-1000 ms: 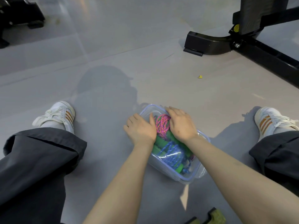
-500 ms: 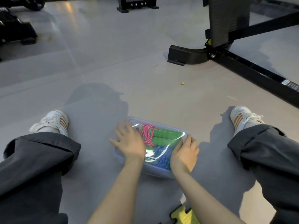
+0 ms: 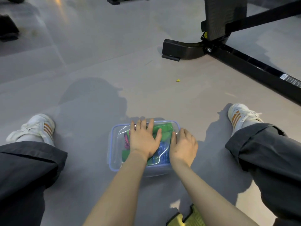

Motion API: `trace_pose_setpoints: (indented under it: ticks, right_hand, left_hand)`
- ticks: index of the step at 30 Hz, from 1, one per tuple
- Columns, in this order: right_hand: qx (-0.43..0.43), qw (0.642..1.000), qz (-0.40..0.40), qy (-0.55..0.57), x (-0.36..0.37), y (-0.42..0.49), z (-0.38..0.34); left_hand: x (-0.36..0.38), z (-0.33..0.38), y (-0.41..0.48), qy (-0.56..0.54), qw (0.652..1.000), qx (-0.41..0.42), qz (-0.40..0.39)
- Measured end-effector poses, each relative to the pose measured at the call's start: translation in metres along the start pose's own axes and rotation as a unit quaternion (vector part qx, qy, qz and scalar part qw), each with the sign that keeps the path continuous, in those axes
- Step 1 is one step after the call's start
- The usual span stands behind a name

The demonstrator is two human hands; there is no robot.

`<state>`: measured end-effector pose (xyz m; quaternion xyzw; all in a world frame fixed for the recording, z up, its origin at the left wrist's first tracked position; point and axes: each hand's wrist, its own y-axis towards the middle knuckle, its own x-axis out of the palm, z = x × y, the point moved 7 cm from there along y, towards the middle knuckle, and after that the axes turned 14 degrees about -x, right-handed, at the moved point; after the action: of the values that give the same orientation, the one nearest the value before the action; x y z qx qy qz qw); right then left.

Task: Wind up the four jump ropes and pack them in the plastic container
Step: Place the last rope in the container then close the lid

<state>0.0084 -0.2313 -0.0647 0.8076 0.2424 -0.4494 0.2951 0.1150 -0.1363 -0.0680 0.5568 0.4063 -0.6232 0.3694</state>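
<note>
A clear plastic container with a blue-rimmed transparent lid lies on the grey floor between my legs. Through the lid I see wound jump ropes: green handles, a blue rope and a pink rope at the left. My left hand lies flat on the lid with its fingers spread and straight, pressing down on the middle. My right hand rests on the container's right edge, its fingers bent down over the rim.
My legs in dark trousers and white shoes flank the container. A black gym machine base and its long floor bar stand at the far right. A yellow-green foam piece lies near my right forearm. A tiny yellow scrap lies ahead.
The lid came onto the container. My left hand moved from the left edge to the lid's middle and flattened. My right hand stayed at the right edge.
</note>
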Motion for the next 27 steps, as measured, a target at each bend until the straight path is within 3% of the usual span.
trace_pose_setpoints:
  ticks: [7,22,27]
  right_hand:
    - [0.032,0.995,-0.059,0.07,0.011,0.006,-0.005]
    - [0.056,0.984,-0.023,0.167,-0.005,0.032,0.009]
    - [0.072,0.96,-0.059,0.265,-0.001,0.027,0.017]
  left_hand:
    - [-0.003,0.001,-0.003,-0.022,0.999,-0.036,0.011]
    - [-0.002,0.001,0.001,-0.04,0.994,-0.075,0.07]
    - [-0.002,-0.002,0.005,-0.032,0.996,-0.078,0.041]
